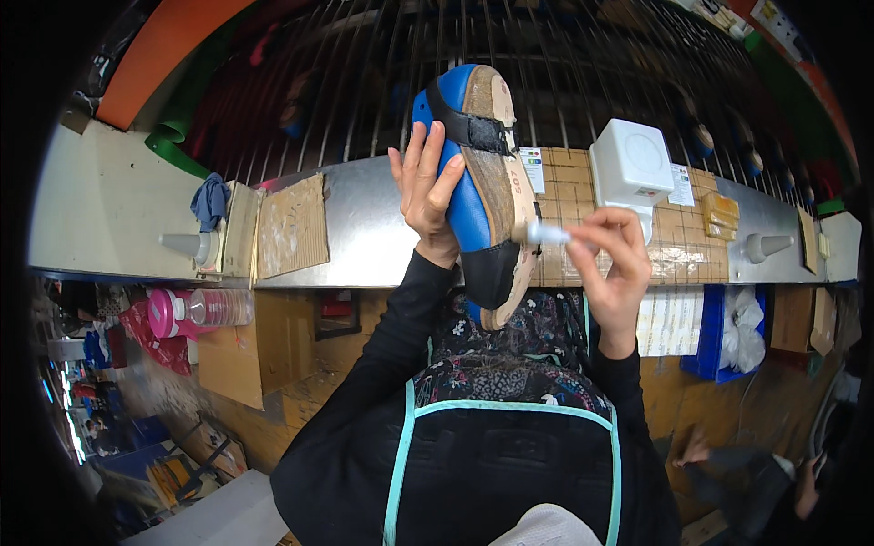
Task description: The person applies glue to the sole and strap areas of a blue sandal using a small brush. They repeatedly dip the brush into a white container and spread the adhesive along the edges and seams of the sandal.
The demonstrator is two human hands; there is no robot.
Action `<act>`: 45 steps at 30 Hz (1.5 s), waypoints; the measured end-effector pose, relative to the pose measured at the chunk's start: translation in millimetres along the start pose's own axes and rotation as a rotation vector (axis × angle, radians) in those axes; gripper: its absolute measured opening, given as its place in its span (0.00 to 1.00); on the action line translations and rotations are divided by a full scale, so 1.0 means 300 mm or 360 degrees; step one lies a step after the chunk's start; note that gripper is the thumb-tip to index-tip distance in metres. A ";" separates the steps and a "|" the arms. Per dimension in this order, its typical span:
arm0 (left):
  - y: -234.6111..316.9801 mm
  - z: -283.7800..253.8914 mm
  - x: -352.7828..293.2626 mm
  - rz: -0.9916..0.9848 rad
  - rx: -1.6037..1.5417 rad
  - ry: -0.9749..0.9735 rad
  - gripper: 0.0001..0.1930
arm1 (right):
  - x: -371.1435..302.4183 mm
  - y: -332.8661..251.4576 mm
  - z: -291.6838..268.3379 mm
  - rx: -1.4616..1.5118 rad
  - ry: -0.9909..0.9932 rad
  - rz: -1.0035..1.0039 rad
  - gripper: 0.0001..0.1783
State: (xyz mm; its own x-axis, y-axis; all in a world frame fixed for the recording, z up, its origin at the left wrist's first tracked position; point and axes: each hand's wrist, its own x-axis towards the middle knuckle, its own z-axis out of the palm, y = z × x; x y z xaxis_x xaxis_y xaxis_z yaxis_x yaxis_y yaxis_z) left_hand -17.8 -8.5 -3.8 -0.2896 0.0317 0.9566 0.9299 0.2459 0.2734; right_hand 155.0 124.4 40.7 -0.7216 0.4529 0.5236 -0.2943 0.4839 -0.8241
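Observation:
A blue shoe last (470,205) with black sandal straps (473,130) drawn around it is raised over the bench edge, its pale sole side turned to the right. My left hand (424,191) grips the last from its left side, fingers along the blue surface. Between the thumb and fingers of my right hand (614,259) is a small white applicator (549,233), blurred by motion, its tip at the sole's right edge. Whether the tip touches the sole I cannot tell.
A white plastic container (631,159) stands on the cardboard-covered bench, with a yellow block (720,217) to its right. Metal rods (364,82) run behind. A cardboard piece (293,226) lies left. Below the bench are a blue crate (715,328) and a clear pink-lidded jar (218,308).

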 end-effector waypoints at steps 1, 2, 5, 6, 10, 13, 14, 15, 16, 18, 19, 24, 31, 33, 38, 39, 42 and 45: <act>0.003 0.005 -0.006 -0.0020 0.0006 0.0014 0.16 | 0.005 0.011 0.015 -0.0065 0.0093 0.0075 0.09; 0.006 0.011 -0.012 -0.0046 0.0018 0.0026 0.16 | 0.006 0.018 0.027 -0.0130 0.0186 0.0149 0.09; 0.014 0.027 -0.035 -0.0107 0.0122 0.0068 0.18 | -0.021 0.019 0.036 0.0101 0.0094 0.0390 0.08; 0.016 0.030 -0.042 -0.0136 0.0105 0.0059 0.20 | -0.035 0.014 0.032 0.0181 0.0066 0.0462 0.08; 0.016 0.043 -0.063 -0.0207 0.0072 0.0019 0.26 | -0.093 -0.025 0.005 0.0347 0.0008 0.0618 0.08; 0.015 0.057 -0.075 -0.0232 0.0072 -0.0008 0.28 | -0.098 -0.026 0.014 0.0269 0.0005 0.0532 0.08; 0.016 0.061 -0.078 -0.0239 0.0072 -0.0015 0.29 | -0.095 -0.023 0.019 0.0226 0.0015 0.0481 0.08; 0.019 0.066 -0.083 -0.0257 0.0049 -0.0007 0.28 | -0.093 -0.022 0.021 0.0253 0.0026 0.0508 0.09; 0.020 0.068 -0.086 -0.0270 0.0058 -0.0017 0.28 | -0.090 -0.019 0.025 0.0230 0.0042 0.0491 0.09; 0.021 0.069 -0.092 -0.0289 0.0062 -0.0037 0.28 | -0.083 -0.015 0.033 0.0164 0.0083 0.0432 0.09; 0.017 0.072 -0.092 -0.0269 0.0045 -0.0026 0.27 | -0.079 -0.013 0.033 0.0127 0.0087 0.0439 0.09; 0.007 0.070 -0.097 -0.0251 0.0046 -0.0040 0.27 | -0.050 -0.004 0.041 -0.0066 0.0123 0.0332 0.09; -0.009 0.068 -0.086 -0.0213 0.0043 -0.0052 0.28 | -0.014 0.012 0.041 -0.0220 0.0170 0.0134 0.09; -0.009 0.065 -0.080 -0.0231 0.0041 -0.0063 0.28 | -0.015 0.013 0.036 -0.0175 0.0110 0.0105 0.09; -0.006 0.059 -0.067 -0.0266 0.0036 -0.0089 0.27 | -0.026 0.017 0.025 -0.0105 0.0038 0.0122 0.10; -0.009 0.059 -0.064 -0.0271 0.0037 -0.0092 0.27 | -0.028 0.018 0.024 -0.0098 0.0029 0.0118 0.10; -0.019 0.061 -0.054 -0.0269 0.0077 -0.0108 0.26 | -0.034 0.020 0.023 -0.0079 0.0031 0.0111 0.10; -0.018 0.064 -0.050 -0.0297 0.0098 -0.0118 0.26 | -0.038 0.018 0.019 -0.0084 0.0035 0.0091 0.10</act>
State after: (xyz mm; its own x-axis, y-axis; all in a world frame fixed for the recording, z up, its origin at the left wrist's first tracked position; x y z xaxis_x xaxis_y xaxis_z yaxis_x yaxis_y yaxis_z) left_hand -23.0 8.3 -21.5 -0.4735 0.0505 0.8793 0.8436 0.3131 0.4363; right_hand 158.0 117.6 28.9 -0.7222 0.4970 0.4810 -0.2192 0.4951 -0.8407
